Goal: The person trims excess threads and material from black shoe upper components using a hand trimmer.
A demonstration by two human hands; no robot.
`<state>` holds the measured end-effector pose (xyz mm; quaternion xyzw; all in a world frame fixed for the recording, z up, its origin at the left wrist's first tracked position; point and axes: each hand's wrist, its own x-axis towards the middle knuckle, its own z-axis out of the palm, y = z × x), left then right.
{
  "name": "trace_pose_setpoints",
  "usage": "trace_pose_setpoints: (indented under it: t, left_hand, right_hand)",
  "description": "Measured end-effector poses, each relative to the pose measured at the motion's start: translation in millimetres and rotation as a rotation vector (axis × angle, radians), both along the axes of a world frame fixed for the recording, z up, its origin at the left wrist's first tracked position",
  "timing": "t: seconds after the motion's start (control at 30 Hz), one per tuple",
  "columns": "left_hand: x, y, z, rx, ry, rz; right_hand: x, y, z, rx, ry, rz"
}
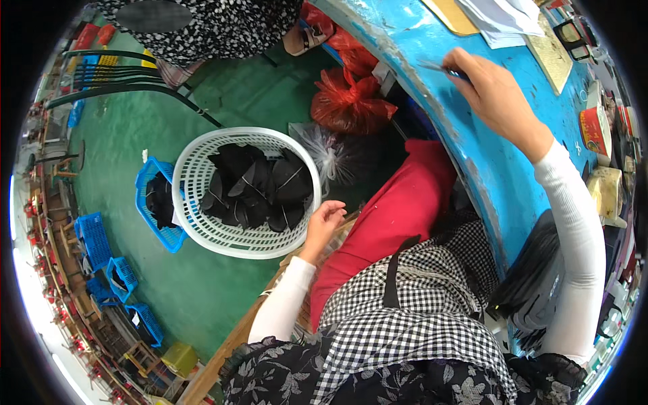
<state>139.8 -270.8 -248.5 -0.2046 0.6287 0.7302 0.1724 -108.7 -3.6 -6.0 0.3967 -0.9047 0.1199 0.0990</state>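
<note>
My right hand (482, 88) is over the blue table, its fingers closed around a small dark-handled tool with a thin pointed metal blade (430, 65). Whether the tool is a pair of snips or a single blade I cannot make out. Beside the right rim of the white plastic basket (196, 233) is my left hand (325, 223), its fingers loosely bent and partly apart, with nothing visible in them. Several black fabric pieces (253, 182), some with a pale line along them, lie in a heap in that basket.
The blue table (513, 155) curves along my right, with papers (496, 20), a roll of tape (596, 128) and a black bundle of strips (533, 270). Red plastic bags (352, 101) lie by the table. A blue basket (160, 206) touches the white one. Another person (209, 27) is ahead.
</note>
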Motion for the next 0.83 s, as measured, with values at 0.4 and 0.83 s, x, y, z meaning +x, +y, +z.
trace_pose_setpoints:
  t: [0.4, 0.83]
  left_hand:
    - [-75.6, -5.1, -162.8, -0.523, -0.138, -0.459]
    - [-130.7, -0.8, -313.2, -0.709, -0.364, -0.507]
  right_hand:
    - [-5.6, -14.0, -2.3, -0.051, -0.17, -0.064]
    - [0.0, 1.9, 19.7, 0.079, -0.317, -0.004]
